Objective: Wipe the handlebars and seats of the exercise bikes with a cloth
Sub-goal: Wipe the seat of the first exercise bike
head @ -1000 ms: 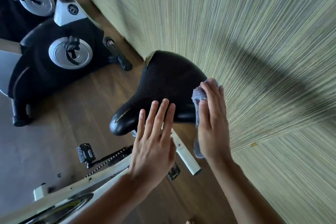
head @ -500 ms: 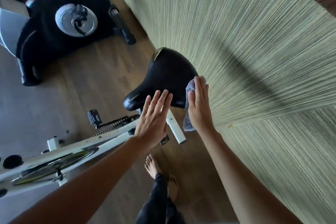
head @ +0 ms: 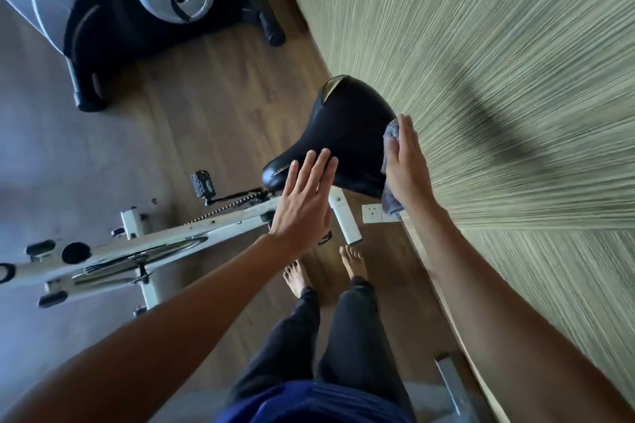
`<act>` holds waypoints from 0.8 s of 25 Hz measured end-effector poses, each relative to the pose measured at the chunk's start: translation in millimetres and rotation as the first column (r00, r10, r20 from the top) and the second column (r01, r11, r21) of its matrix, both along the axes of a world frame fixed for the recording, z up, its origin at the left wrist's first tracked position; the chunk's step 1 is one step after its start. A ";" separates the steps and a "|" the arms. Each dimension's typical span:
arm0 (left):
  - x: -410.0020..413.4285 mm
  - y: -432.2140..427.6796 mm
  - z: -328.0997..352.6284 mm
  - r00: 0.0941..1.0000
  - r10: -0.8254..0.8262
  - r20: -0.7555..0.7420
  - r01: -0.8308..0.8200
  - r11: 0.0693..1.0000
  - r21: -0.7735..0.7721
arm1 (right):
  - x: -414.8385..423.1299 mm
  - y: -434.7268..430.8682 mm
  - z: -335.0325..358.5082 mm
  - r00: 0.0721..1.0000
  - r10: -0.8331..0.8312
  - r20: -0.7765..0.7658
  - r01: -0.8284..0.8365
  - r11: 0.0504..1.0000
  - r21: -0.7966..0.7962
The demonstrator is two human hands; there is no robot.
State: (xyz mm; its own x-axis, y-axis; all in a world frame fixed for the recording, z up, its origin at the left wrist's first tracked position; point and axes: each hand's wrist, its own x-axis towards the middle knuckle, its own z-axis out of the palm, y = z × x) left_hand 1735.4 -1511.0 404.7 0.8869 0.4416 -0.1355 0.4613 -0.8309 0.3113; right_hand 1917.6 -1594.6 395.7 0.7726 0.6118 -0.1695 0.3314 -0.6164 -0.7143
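The cloth (head: 391,136), a grey-blue nubbly rag, is pressed flat against the right flank of the seat (head: 350,134) by the right hand (head: 407,165). That hand's fingers are straight and together, and the cloth's crumpled lower end hangs below the palm. The left hand (head: 302,199), fingers straight and slightly fanned, lies on the opposite side near the narrow nose and grips nothing. The hands are apart, with the seat between them.

The seat is a black, matte, pear-shaped saddle (broad at the far end, tapering to a glossy rounded nose). It tops a white metal bike frame (head: 165,240) with a chain and a studded black pedal (head: 202,184). Just to the right stands a wall (head: 498,79) with a fine, greenish, ribbed texture. Below is a dark wood-grain floor (head: 213,96). Farther off is a black bike (head: 137,31) with a silver disc.
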 end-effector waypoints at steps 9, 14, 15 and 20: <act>25.5 -16.7 7.3 0.966 0.259 0.021 -0.258 0.965 -0.035 | 14.3 -13.5 -8.8 0.966 0.256 0.024 -0.257 0.965 0.047; 63.1 -26.9 11.4 0.899 0.437 -0.018 -0.437 0.898 -0.048 | 64.5 27.1 5.5 0.926 0.289 -0.243 -0.280 0.957 0.072; 67.3 -29.6 11.3 0.891 0.453 -0.030 -0.454 0.890 -0.044 | 62.3 19.9 5.5 0.921 0.283 -0.268 -0.263 0.959 0.109; 70.8 -30.6 12.0 0.875 0.484 -0.002 -0.484 0.875 -0.017 | 63.4 5.1 7.9 0.883 0.235 -0.407 -0.195 0.971 0.136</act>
